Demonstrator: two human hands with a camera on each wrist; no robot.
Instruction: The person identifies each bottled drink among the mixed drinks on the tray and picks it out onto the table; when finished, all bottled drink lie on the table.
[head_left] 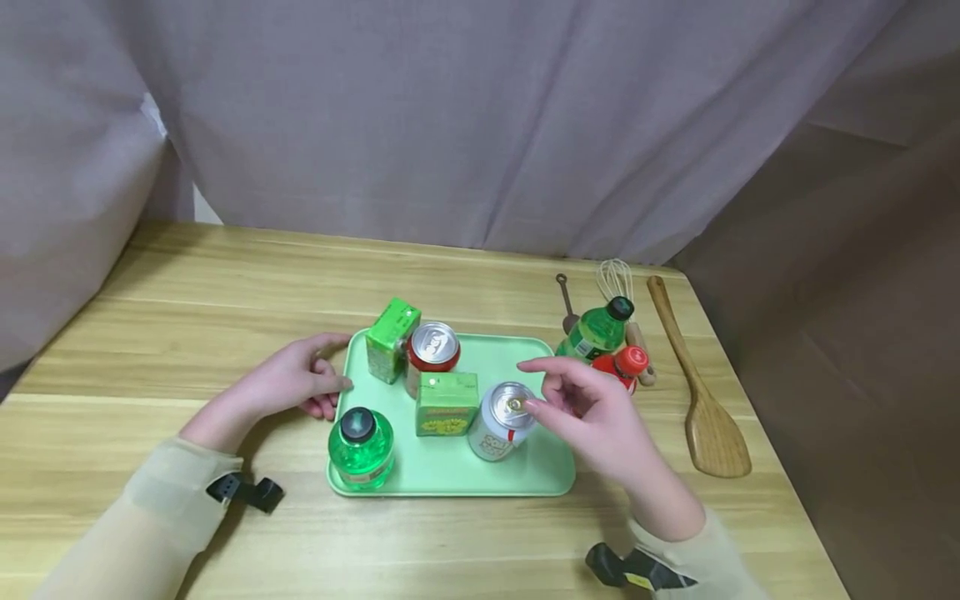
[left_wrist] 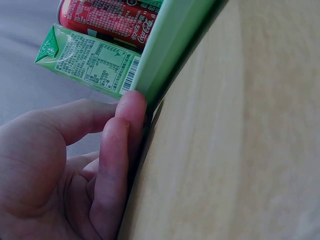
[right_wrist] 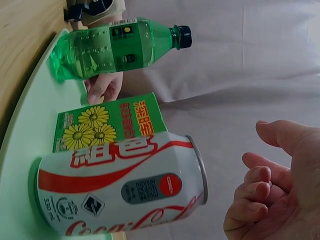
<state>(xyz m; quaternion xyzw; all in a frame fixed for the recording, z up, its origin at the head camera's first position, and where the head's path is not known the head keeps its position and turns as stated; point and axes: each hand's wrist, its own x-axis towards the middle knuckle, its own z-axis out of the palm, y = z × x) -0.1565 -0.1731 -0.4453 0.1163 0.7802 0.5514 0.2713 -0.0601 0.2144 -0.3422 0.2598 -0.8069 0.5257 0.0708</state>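
White can (head_left: pixel 491 435), Coca-Cola lettering: upright on the pale green tray (head_left: pixel 480 477), just below and right of the head frame's centre. Long axis vertical; ring-pull end points up, base on the tray. In the right wrist view the same axis runs across the lower left, top end toward the right.

Hands: right hand (head_left: pixel 592 408) at the can's right, thumb and index finger spread wide, other fingers curled, holding nothing; right wrist view shows a gap between it and the can. Left hand (head_left: pixel 303 383) at the tray's left edge, bent fingers touching the rim; cannot tell whether they pinch it.

Counts:
- Cans, 2: the white one, plus a red can (head_left: pixel 436 343) toward the tray's upper middle.
- Green cartons, 2: one (head_left: pixel 447 410) just left of the white can, one (head_left: pixel 387 346) at the tray's upper left.
- Green bottles, 2: one (head_left: pixel 363 452) at the tray's lower left, one (head_left: pixel 592 333) beyond its upper right.
- Red-capped bottle (head_left: pixel 632 361), 1, partly hidden by the right hand.
- Wooden spatula (head_left: pixel 717 435), 1, on the counter (head_left: pixel 420 550), right side of frame.
- Whisk (head_left: pixel 615 277), 1, upper right.
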